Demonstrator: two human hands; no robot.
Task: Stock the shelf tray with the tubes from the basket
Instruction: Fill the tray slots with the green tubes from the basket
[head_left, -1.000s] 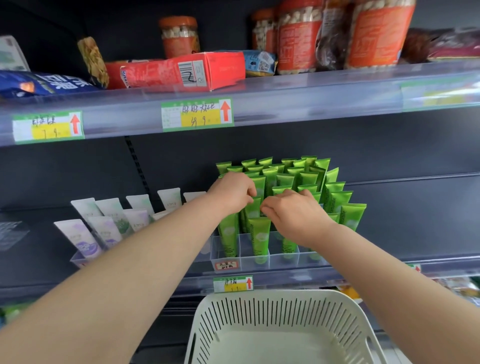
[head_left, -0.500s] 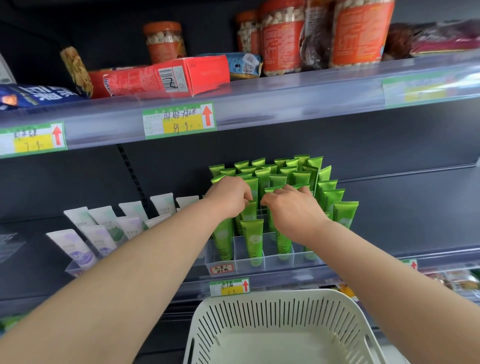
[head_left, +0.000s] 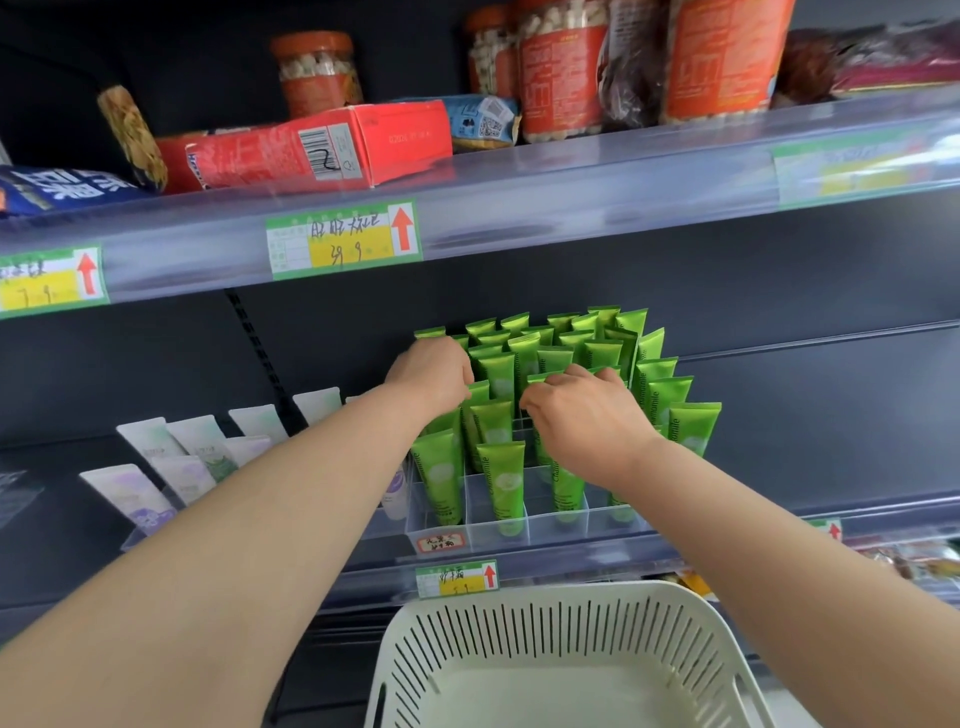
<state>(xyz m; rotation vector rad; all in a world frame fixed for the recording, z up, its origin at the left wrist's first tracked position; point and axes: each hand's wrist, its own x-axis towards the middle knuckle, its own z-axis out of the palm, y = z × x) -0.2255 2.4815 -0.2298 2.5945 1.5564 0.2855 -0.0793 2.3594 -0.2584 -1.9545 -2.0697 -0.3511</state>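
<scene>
Both hands up in the clear tray (head_left: 519, 525), among green tubes (head_left: 501, 483) standing upright, crimped ends up, long axes vertical: left hand (head_left: 434, 376) curled narrow over the left columns, right hand (head_left: 584, 415) curled narrow over the middle, fingertips down among the tube tops, actual pinch on any one tube impossible to tell. White basket (head_left: 566, 654) directly below the wrists, no tubes showing inside it. Next adjustment probably a straight-down nudge along the tubes' length, either hand equally close.
</scene>
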